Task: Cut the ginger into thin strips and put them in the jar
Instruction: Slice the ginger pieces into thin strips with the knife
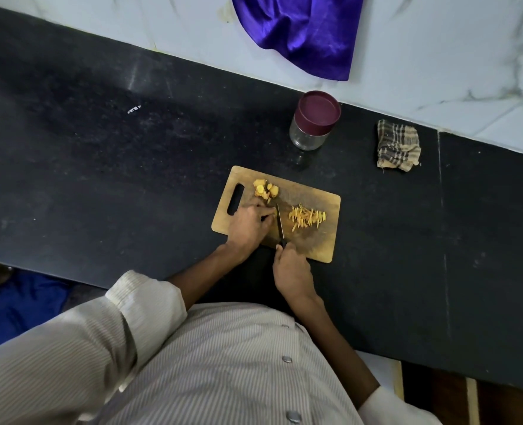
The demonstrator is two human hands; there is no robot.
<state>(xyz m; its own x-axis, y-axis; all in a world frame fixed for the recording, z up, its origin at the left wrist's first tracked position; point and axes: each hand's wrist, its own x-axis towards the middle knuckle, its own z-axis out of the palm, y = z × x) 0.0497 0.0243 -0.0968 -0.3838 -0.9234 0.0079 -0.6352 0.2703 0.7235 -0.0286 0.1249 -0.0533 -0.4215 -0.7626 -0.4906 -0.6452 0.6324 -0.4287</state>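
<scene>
Everything's happening on the cutting board [321, 240]. The uncut ginger slices [266, 190] sit at its far left corner by the handle slot, and the finished strips [307, 216] are piled on its right half. The left hand [249, 225] has its fingers curled down, pinning a piece right beside the knife [280, 223]; the right hand [292, 266] is wrapped round the handle at the board's near edge. The jar [313, 122] stands beyond the board on the desk [100, 148], lid on. Ginger's firm but fibrous and the strips look light and damp, so I'd pinch them up in bunches.
</scene>
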